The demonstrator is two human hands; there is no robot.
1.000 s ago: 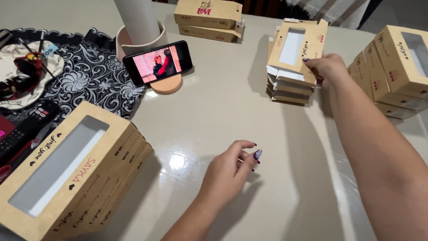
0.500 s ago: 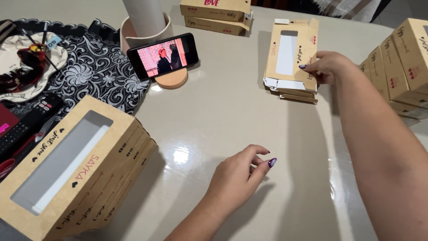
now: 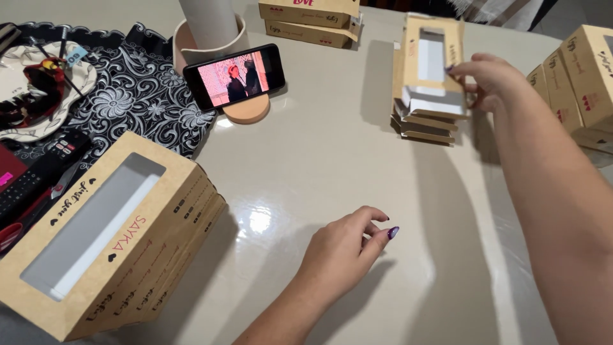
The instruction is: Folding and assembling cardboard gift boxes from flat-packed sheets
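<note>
Right hand lifting a flat window box off the far stack.

The right hand (image 3: 488, 82) pinches the near right edge of the top flat box (image 3: 431, 64), tilting it up from the stack of flat boxes (image 3: 421, 124) at the far side of the counter (image 3: 332, 160). The left hand (image 3: 345, 249) rests near the body, fingers loosely curled and holding nothing, well apart from the stack. An assembled window box (image 3: 108, 236) stands to its left; a phone (image 3: 233, 75) leans on a round stand.

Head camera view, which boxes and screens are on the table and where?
Assembled window boxes: near left, brown card.
Flat box stack: far right, right hand on top blank.
Folded boxes: right edge, brown.
Flat boxes: far centre.
Phone: lit, on round stand.
Left hand: bare table.
</note>
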